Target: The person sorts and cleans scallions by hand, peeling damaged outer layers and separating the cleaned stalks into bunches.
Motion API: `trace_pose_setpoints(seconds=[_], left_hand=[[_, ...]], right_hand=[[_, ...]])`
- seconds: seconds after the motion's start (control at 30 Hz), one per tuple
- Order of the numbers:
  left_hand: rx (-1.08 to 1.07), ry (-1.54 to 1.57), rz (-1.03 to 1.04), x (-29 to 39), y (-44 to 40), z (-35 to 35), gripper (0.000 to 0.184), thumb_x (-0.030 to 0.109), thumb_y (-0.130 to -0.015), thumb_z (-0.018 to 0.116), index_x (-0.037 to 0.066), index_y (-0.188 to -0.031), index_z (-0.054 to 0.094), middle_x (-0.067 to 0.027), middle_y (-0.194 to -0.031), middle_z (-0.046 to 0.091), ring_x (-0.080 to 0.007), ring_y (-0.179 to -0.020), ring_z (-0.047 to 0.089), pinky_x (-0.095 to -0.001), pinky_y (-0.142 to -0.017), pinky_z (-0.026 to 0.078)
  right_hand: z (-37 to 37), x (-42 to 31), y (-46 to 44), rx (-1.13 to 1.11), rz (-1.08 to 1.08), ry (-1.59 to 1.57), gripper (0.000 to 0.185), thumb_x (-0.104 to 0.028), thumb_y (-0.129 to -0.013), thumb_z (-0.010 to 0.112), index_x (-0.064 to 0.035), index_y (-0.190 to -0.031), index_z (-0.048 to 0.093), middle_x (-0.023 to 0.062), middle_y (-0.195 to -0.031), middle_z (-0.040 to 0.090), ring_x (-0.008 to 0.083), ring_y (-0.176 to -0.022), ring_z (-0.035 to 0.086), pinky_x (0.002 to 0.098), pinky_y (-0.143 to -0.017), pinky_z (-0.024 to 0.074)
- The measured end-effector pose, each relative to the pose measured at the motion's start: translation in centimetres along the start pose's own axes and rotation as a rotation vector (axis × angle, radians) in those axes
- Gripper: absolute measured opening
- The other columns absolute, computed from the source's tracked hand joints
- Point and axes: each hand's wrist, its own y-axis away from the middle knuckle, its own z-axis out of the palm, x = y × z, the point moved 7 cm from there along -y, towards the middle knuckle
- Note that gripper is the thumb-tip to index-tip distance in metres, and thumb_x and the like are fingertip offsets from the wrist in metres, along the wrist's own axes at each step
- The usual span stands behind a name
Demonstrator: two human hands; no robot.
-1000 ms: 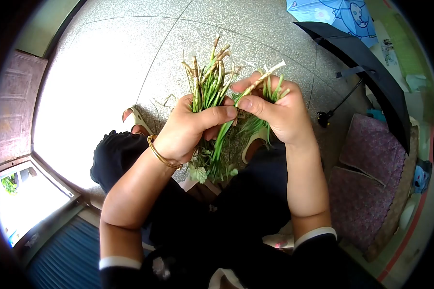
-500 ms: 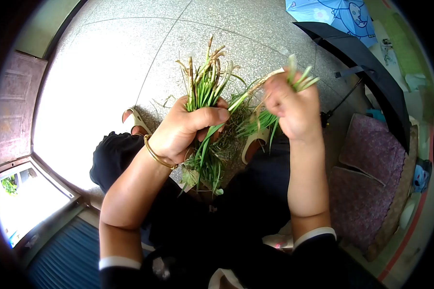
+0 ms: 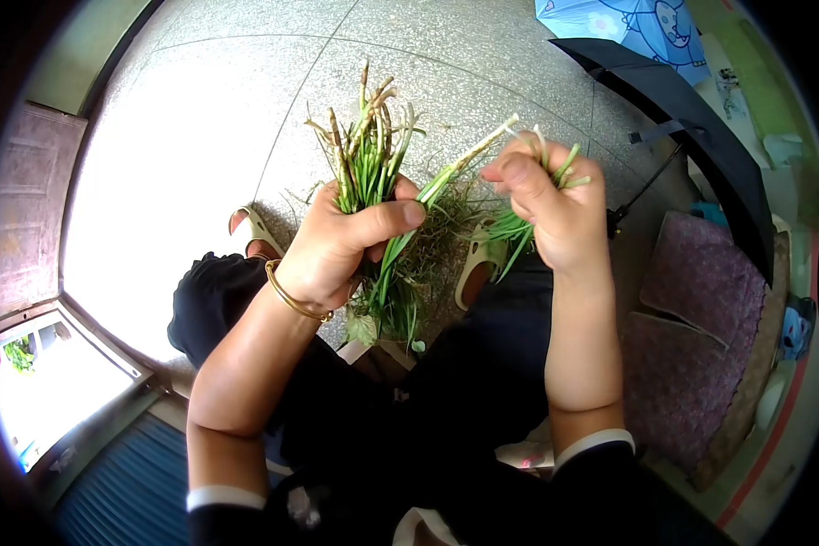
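My left hand (image 3: 341, 241) is closed around a bunch of garlic chives (image 3: 369, 168), their brownish, dry-skinned ends pointing up and green leaves hanging below the fist. Under its thumb, one chive stalk (image 3: 464, 162) slants out to the right, its pale end near my right hand (image 3: 555, 196). That hand is closed around a smaller bunch of chives (image 3: 510, 229), with pale, clean ends above the fist and green leaves trailing below. Its thumb and forefinger are bent close together beside the slanting stalk's tip; whether they touch it I cannot tell.
Loose trimmings (image 3: 446, 227) lie on the speckled floor (image 3: 428, 82) between my sandals (image 3: 476, 273). A black umbrella (image 3: 692, 136) stands open at the right, with a blue umbrella (image 3: 628, 23) behind it. A purple padded mat (image 3: 692, 328) lies at the right.
My left hand and its bunch have shifted slightly left. The slanting stalk now shows a paler, cleaner end, and my right fingers have moved a little away from it.
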Motion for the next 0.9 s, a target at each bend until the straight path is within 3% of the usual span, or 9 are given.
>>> trace_pose_setpoints(seconds=[0.1, 0.27, 0.37, 0.43, 0.57, 0.63, 0.77, 0.83, 0.9], left_hand=[[-0.007, -0.039, 0.038, 0.4, 0.2, 0.3, 0.018, 0.006, -0.068, 0.068, 0.003, -0.082, 0.059, 0.0005, -0.07, 0.057, -0.0056, -0.056, 0.048, -0.0182, -0.051, 0.038], [0.01, -0.081, 0.054, 0.9, 0.4, 0.4, 0.016, 0.002, -0.068, 0.067, 0.002, -0.082, 0.059, 0.0, -0.071, 0.057, -0.0074, -0.06, 0.052, -0.0202, -0.055, 0.042], [0.017, -0.158, 0.118, 1.5, 0.6, 0.6, 0.014, 0.002, -0.069, 0.067, 0.002, -0.081, 0.059, 0.0002, -0.071, 0.057, -0.0065, -0.061, 0.051, -0.0202, -0.055, 0.041], [0.07, -0.208, 0.171, 1.8, 0.7, 0.4, 0.013, 0.002, -0.069, 0.066, 0.002, -0.079, 0.058, 0.0005, -0.07, 0.057, -0.0059, -0.061, 0.051, -0.0199, -0.055, 0.04], [0.032, -0.228, 0.147, 2.0, 0.7, 0.5, 0.013, 0.002, -0.069, 0.066, 0.002, -0.079, 0.058, 0.0007, -0.07, 0.057, -0.0056, -0.061, 0.05, -0.0196, -0.055, 0.04], [0.047, -0.185, 0.112, 1.6, 0.6, 0.0, 0.016, 0.0, -0.067, 0.067, 0.002, -0.08, 0.058, 0.0006, -0.069, 0.057, -0.0059, -0.061, 0.051, -0.0197, -0.056, 0.04], [0.089, -0.136, 0.097, 1.4, 0.5, -0.5, 0.013, 0.004, -0.069, 0.065, 0.001, -0.079, 0.058, -0.0005, -0.067, 0.056, -0.0069, -0.057, 0.051, -0.0198, -0.052, 0.039], [-0.003, 0.018, 0.015, 0.8, 0.2, -0.4, 0.011, 0.009, -0.073, 0.06, 0.0, -0.079, 0.057, -0.0024, -0.063, 0.055, -0.0076, -0.05, 0.047, -0.0202, -0.046, 0.036], [0.05, 0.028, 0.037, 0.7, 0.1, -0.3, 0.015, 0.013, -0.075, 0.055, -0.001, -0.08, 0.057, -0.0042, -0.061, 0.055, -0.0079, -0.045, 0.042, -0.0204, -0.043, 0.034]], right_hand=[[1.6, 0.2, 0.2, 0.029, -0.051, 0.042, 0.015, -0.012, -0.079, 0.063, 0.0024, -0.08, 0.059, -0.0004, -0.067, 0.053, 0.0015, -0.047, 0.035, 0.0173, -0.041, 0.0234], [2.0, 0.5, 0.3, 0.008, 0.125, -0.035, 0.014, -0.012, -0.08, 0.063, 0.0016, -0.082, 0.058, -0.001, -0.063, 0.05, 0.0021, -0.047, 0.034, 0.018, -0.041, 0.0248], [2.0, 1.1, 0.3, -0.003, 0.174, -0.094, 0.014, -0.014, -0.079, 0.063, -0.0032, -0.073, 0.058, -0.0017, -0.058, 0.052, 0.0033, -0.048, 0.041, 0.0188, -0.043, 0.0308], [2.3, 1.5, 0.4, -0.034, 0.211, -0.226, 0.01, -0.01, -0.082, 0.059, -0.0007, -0.082, 0.056, -0.0036, -0.057, 0.044, 0.0008, -0.045, 0.031, 0.0171, -0.039, 0.0218], [1.8, 1.4, 0.1, -0.123, 0.197, -0.333, 0.006, -0.008, -0.082, 0.056, -0.0026, -0.082, 0.056, -0.0036, -0.058, 0.044, 0.0012, -0.044, 0.031, 0.0168, -0.037, 0.0218], [-0.1, 1.1, -0.6, -0.072, 0.127, -0.537, 0.006, -0.009, -0.083, 0.053, -0.0043, -0.08, 0.054, -0.0032, -0.059, 0.045, 0.0016, -0.042, 0.031, 0.0164, -0.035, 0.0226], [-5.0, 0.8, -1.1, 0.266, 0.088, -0.621, 0.013, -0.013, -0.085, 0.048, -0.0068, -0.074, 0.048, -0.0028, -0.062, 0.044, 0.0015, -0.044, 0.029, 0.0172, -0.037, 0.0224], [-5.5, 0.4, -0.9, 0.359, 0.056, -0.605, 0.008, -0.008, -0.082, 0.052, -0.0063, -0.075, 0.049, -0.0023, -0.063, 0.044, 0.0022, -0.045, 0.03, 0.0179, -0.038, 0.0232], [-4.8, -1.0, -0.6, 0.298, -0.057, -0.142, 0.008, -0.001, -0.077, 0.057, -0.0054, -0.077, 0.049, -0.0022, -0.065, 0.046, 0.0031, -0.048, 0.035, 0.0177, -0.04, 0.0243]])
